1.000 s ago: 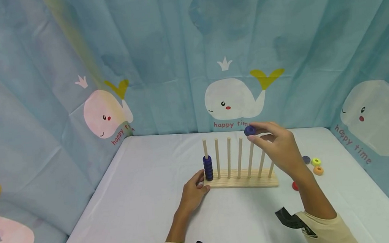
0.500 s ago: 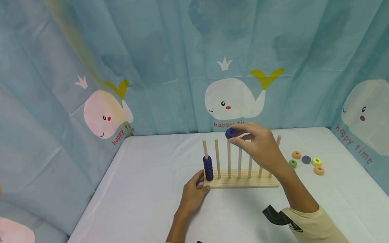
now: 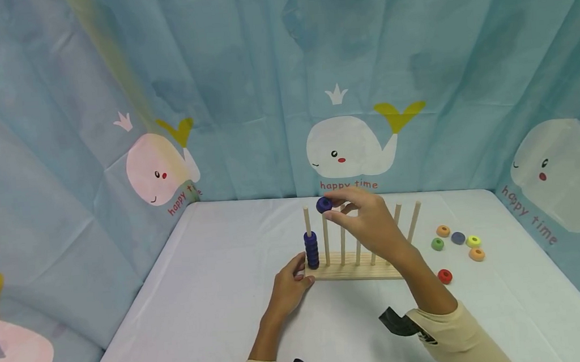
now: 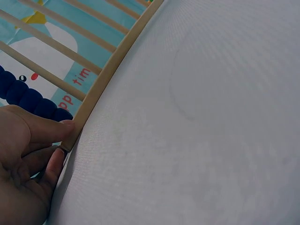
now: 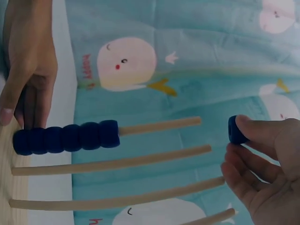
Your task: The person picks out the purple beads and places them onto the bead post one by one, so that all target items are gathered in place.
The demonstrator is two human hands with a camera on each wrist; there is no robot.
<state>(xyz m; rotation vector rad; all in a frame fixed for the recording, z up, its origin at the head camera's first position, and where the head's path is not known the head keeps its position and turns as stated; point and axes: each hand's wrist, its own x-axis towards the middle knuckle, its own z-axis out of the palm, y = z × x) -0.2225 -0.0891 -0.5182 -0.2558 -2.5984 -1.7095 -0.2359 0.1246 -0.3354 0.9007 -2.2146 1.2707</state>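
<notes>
My right hand (image 3: pixel 370 223) pinches a dark blue bead (image 3: pixel 324 205) between thumb and forefinger. In the right wrist view the bead (image 5: pixel 237 130) is off the pegs, beyond the tip of the leftmost peg (image 5: pixel 161 127). That peg carries a stack of several dark blue beads (image 3: pixel 311 250) reaching a little over halfway up. The other pegs of the wooden peg rack (image 3: pixel 358 272) that show are bare; some are partly hidden behind my right hand. At the rack's left end, my left hand (image 3: pixel 286 289) grips the base (image 4: pixel 75 129) with thumb and fingers.
Right of the rack lie loose beads on the white table (image 3: pixel 216 278): orange (image 3: pixel 443 231), green (image 3: pixel 437 244), greyish blue (image 3: pixel 458 238), yellow (image 3: pixel 473 241), another orange (image 3: pixel 477 254) and a red bead (image 3: pixel 444 276) nearer me. A blue whale-print curtain (image 3: pixel 246 150) hangs behind.
My right hand has carried the blue bead leftward over the pegs, from the right part of the rack toward the leftmost peg. The left hand has stayed on the base.
</notes>
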